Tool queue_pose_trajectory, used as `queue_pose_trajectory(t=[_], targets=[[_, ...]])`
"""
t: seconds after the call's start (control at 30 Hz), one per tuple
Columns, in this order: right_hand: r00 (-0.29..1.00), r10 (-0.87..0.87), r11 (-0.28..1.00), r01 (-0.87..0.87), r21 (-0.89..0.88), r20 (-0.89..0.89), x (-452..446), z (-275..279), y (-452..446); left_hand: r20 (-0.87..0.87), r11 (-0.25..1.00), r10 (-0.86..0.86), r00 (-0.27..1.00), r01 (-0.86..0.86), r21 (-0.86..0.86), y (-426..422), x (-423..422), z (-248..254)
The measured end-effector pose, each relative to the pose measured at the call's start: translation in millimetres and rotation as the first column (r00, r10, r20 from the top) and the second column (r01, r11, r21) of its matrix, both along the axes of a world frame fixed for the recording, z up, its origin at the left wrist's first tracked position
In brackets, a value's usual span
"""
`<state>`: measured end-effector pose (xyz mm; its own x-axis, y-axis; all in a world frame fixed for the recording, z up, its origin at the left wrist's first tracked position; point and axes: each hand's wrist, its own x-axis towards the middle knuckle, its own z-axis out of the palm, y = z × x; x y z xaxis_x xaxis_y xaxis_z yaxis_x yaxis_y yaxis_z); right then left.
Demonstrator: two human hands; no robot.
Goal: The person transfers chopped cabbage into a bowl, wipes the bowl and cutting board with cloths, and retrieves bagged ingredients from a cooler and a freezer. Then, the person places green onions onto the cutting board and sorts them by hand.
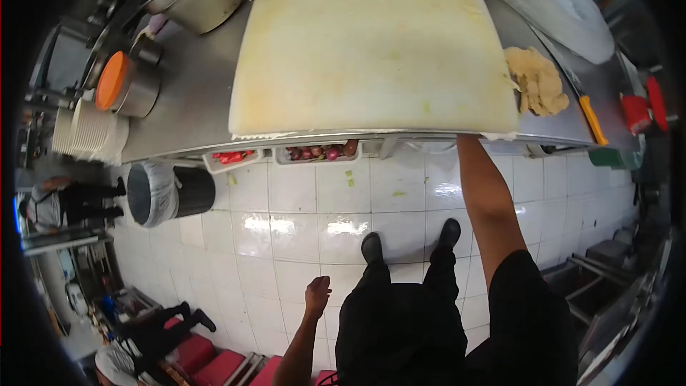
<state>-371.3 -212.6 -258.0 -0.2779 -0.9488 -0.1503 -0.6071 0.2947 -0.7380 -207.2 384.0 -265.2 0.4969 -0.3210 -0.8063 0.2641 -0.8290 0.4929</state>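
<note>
My right forearm [482, 182] reaches forward under the front edge of the steel counter [189, 93]. The right hand itself is hidden below the counter, so what it touches does not show. My left hand [318, 294] hangs low at my left side over the tiled floor, fingers curled in, with nothing visible in it. A large whitish cutting board [371, 64] lies on the counter in front of me. To its right are a crumpled tan cloth [537, 80] and a knife with an orange handle [592, 120].
Below the counter sit a crate of purple onions [318, 154] and a tray of red produce [232, 158]. A lined black bin [193, 189] stands left. Steel pots [196, 0] and an orange-lidded container [113, 81] line the counter. Two other people [68, 204] are at left.
</note>
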Motion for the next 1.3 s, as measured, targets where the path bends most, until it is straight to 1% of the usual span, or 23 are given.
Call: queue_pose_trajectory(t=[0.1, 0.2, 0.3, 0.33, 0.37, 0.4, 0.43, 0.47, 0.5, 0.6, 0.63, 0.7, 0.73, 0.77, 0.83, 0.9, 0.93, 1.0, 1.03, 1.1, 1.2, 1.27, 1.3], targets=[[0.999, -0.05, 0.997, 0.049, -0.053, -0.004, -2, 0, 5, -0.001, 0.997, -0.005, 1.0, 0.005, -0.076, -6, 7, -1], [0.992, -0.122, 0.983, 0.123, -0.137, 0.012, -7, 2, 21, -0.014, 0.978, -0.005, 1.0, 0.002, -0.209, -26, 7, 2], [0.971, -0.229, 0.93, 0.24, -0.277, 0.071, -37, 12, 63, -0.003, 0.952, -0.125, 0.992, 0.119, -0.281, -71, 2, 30], [0.961, -0.258, 0.912, 0.276, -0.304, 0.099, -53, 19, 82, -0.043, 0.936, -0.142, 0.989, 0.12, -0.332, -81, 1, 31], [0.95, -0.285, 0.902, 0.31, -0.3, 0.124, -72, 26, 106, -0.005, 0.937, -0.214, 0.977, 0.204, -0.284, -101, 0, 47], [0.927, -0.323, 0.911, 0.36, -0.202, 0.192, -93, 41, 129, -0.023, 0.919, -0.204, 0.979, 0.183, -0.348, -115, -4, 55], [0.933, -0.333, 0.92, 0.353, -0.168, 0.139, -128, 26, 146, -0.036, 0.901, -0.233, 0.972, 0.202, -0.385, -133, -8, 75], [0.93, -0.34, 0.927, 0.356, -0.115, 0.14, -148, 42, 176, -0.105, 0.873, -0.21, 0.972, 0.138, -0.467, -155, -16, 98], [0.93, -0.338, 0.932, 0.352, -0.089, 0.144, -170, 70, 191, -0.158, 0.865, -0.237, 0.958, 0.135, -0.483, -173, -23, 110], [0.979, -0.184, 0.972, 0.194, -0.131, 0.087, -231, 130, 230, -0.218, 0.802, -0.371, 0.903, 0.193, -0.565, -228, -52, 164], [0.984, -0.152, 0.984, 0.159, -0.079, 0.094, -243, 151, 237, -0.229, 0.785, -0.41, 0.883, 0.215, -0.581, -238, -61, 180], [0.991, -0.07, 0.997, 0.072, -0.013, 0.114, -271, 200, 227, -0.29, 0.774, -0.433, 0.854, 0.187, -0.605, -266, -87, 205], [0.975, 0.003, 1.0, 0.0, -0.015, 0.22, -278, 226, 223, -0.316, 0.771, -0.443, 0.839, 0.177, -0.611, -275, -98, 216], [0.98, 0.086, 0.996, -0.08, -0.042, 0.177, -288, 249, 216, -0.356, 0.778, -0.442, 0.823, 0.155, -0.608, -283, -110, 226], [0.96, 0.271, 0.956, -0.258, -0.143, 0.077, -299, 287, 195, -0.397, 0.76, -0.446, 0.802, 0.105, -0.641, -300, -128, 247], [0.916, 0.399, 0.91, -0.388, -0.142, 0.052, -312, 314, 173, -0.484, 0.733, -0.437, 0.758, -0.012, -0.68, -313, -143, 269], [0.901, 0.433, 0.878, -0.419, -0.23, 0.012, -312, 325, 160, -0.509, 0.749, -0.422, 0.75, -0.028, -0.662, -322, -149, 292], [0.823, 0.547, 0.83, -0.51, -0.223, 0.153, -305, 370, 134, -0.528, 0.729, -0.448, 0.721, -0.048, -0.683, -332, -156, 321], [0.801, 0.588, 0.801, -0.556, -0.222, 0.117, -299, 389, 120, -0.488, 0.694, -0.425, 0.762, -0.071, -0.716, -333, -160, 335], [0.744, 0.666, 0.739, -0.647, -0.19, 0.057, -286, 415, 96, -0.358, 0.638, -0.385, 0.851, -0.035, -0.769, -338, -166, 339], [0.556, 0.815, 0.519, -0.826, -0.217, -0.164, -272, 492, 61, -0.305, 0.616, -0.249, 0.919, -0.093, -0.782, -336, -183, 367], [0.662, 0.633, 0.509, -0.746, -0.429, -0.4, -268, 571, 43, -0.273, 0.579, -0.143, 0.951, -0.143, -0.802, -331, -195, 388], [0.681, 0.558, 0.417, -0.724, -0.55, -0.473, -274, 611, 24, -0.258, 0.567, -0.098, 0.961, -0.159, -0.809, -328, -198, 397]])
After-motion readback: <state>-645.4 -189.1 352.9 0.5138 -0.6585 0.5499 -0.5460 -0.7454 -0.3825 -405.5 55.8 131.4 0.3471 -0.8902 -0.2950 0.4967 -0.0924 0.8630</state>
